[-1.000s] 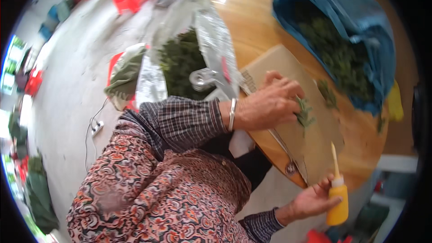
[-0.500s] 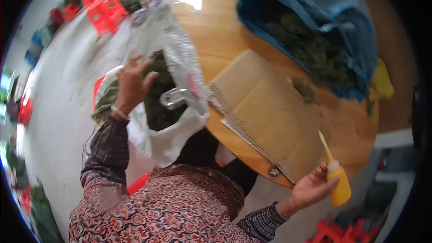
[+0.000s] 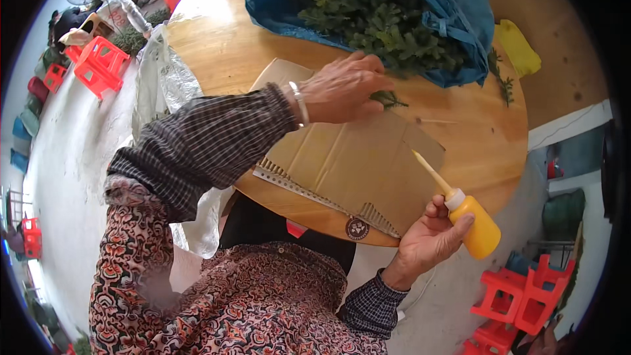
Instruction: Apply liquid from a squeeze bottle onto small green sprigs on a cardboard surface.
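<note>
My right hand [image 3: 430, 236] is wrapped round a yellow squeeze bottle [image 3: 482, 227], whose long thin nozzle points up and to the left. The bottle is off the table, beside its near right edge. My left hand [image 3: 348, 89], a pale bangle at its wrist, reaches across a sheet of corrugated cardboard [image 3: 355, 158]. A small green sprig [image 3: 390, 98] shows right by its bent fingers; whether they grip it is hidden. Just beyond lies a blue bag [image 3: 453, 6], its mouth facing me, full of green leafy sprigs [image 3: 394, 36].
The round wooden table [image 3: 223, 59] carries the cardboard and bag. A white plastic bag [image 3: 164, 72] hangs at its left, partly behind my left arm. Yellow cloth-like material [image 3: 519, 49] and a loose sprig [image 3: 505, 85] lie at the right. Red stools [image 3: 102, 66] stand on the floor.
My left hand has left the white plastic bag and swung right, over the cardboard to the sprig near the blue bag. My right hand keeps hold of the bottle. The whole view has shifted.
</note>
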Action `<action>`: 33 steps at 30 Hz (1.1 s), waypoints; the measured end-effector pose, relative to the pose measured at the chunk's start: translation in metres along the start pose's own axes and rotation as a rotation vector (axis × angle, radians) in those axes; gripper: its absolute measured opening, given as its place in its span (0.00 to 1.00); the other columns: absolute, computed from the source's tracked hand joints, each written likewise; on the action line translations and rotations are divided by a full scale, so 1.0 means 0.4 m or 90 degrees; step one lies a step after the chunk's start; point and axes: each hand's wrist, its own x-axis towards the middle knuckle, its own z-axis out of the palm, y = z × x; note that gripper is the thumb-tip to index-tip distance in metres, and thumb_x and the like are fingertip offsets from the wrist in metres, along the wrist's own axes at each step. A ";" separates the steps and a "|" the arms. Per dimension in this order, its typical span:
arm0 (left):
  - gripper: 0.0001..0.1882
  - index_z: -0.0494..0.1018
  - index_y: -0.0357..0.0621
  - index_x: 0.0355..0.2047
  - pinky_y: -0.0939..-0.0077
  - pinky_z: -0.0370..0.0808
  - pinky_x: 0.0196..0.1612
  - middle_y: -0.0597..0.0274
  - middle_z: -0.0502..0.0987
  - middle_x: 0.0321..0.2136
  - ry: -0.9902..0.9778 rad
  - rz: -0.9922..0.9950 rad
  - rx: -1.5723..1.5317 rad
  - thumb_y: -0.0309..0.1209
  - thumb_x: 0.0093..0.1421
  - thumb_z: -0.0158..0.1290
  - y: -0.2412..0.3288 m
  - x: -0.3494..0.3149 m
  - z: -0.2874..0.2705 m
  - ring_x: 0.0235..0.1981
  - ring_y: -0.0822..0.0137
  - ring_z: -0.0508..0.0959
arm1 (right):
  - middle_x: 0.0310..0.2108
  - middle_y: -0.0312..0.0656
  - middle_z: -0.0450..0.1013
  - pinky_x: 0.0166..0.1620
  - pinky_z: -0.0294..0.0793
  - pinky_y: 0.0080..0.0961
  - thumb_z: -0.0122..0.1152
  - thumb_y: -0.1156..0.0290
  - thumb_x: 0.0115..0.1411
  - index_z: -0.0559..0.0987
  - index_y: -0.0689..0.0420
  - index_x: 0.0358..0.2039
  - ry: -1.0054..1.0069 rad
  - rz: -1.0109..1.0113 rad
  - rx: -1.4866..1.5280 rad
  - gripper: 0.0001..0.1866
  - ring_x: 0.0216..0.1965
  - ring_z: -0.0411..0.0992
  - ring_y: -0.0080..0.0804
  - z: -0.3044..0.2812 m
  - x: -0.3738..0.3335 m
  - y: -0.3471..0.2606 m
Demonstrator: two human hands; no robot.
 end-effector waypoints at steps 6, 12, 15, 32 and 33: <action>0.09 0.78 0.48 0.35 0.65 0.69 0.43 0.62 0.75 0.36 -0.029 -0.035 -0.008 0.34 0.55 0.54 0.005 0.035 0.063 0.37 0.62 0.73 | 0.30 0.40 0.74 0.31 0.69 0.11 0.55 0.58 0.62 0.72 0.61 0.42 -0.005 0.014 0.020 0.18 0.28 0.71 0.23 -0.007 0.004 0.002; 0.07 0.78 0.50 0.33 0.68 0.69 0.42 0.64 0.75 0.35 0.040 0.032 0.158 0.35 0.55 0.54 0.068 -0.029 -0.086 0.35 0.66 0.73 | 0.31 0.41 0.74 0.32 0.70 0.11 0.55 0.58 0.63 0.72 0.62 0.43 -0.006 0.028 0.038 0.19 0.28 0.72 0.23 -0.017 0.009 0.003; 0.13 0.76 0.50 0.42 0.71 0.69 0.45 0.64 0.74 0.45 -0.030 -0.039 0.178 0.38 0.58 0.53 0.115 -0.127 -0.117 0.42 0.65 0.72 | 0.31 0.41 0.73 0.32 0.69 0.11 0.55 0.58 0.62 0.72 0.62 0.43 0.006 0.026 0.047 0.19 0.29 0.70 0.23 -0.001 0.006 0.005; 0.35 0.66 0.48 0.53 0.59 0.57 0.51 0.48 0.58 0.56 -0.001 -0.239 0.049 0.46 0.44 0.60 0.225 -0.275 -0.080 0.52 0.53 0.61 | 0.36 0.48 0.74 0.31 0.73 0.15 0.54 0.51 0.61 0.69 0.60 0.50 -0.052 0.047 0.089 0.26 0.27 0.74 0.29 0.050 0.021 -0.011; 0.35 0.66 0.47 0.53 0.58 0.56 0.51 0.48 0.58 0.56 -0.002 -0.240 0.046 0.46 0.45 0.59 0.222 -0.275 -0.069 0.51 0.53 0.62 | 0.36 0.49 0.74 0.30 0.73 0.16 0.54 0.51 0.61 0.69 0.59 0.50 -0.071 0.057 0.093 0.26 0.27 0.74 0.29 0.060 0.018 -0.015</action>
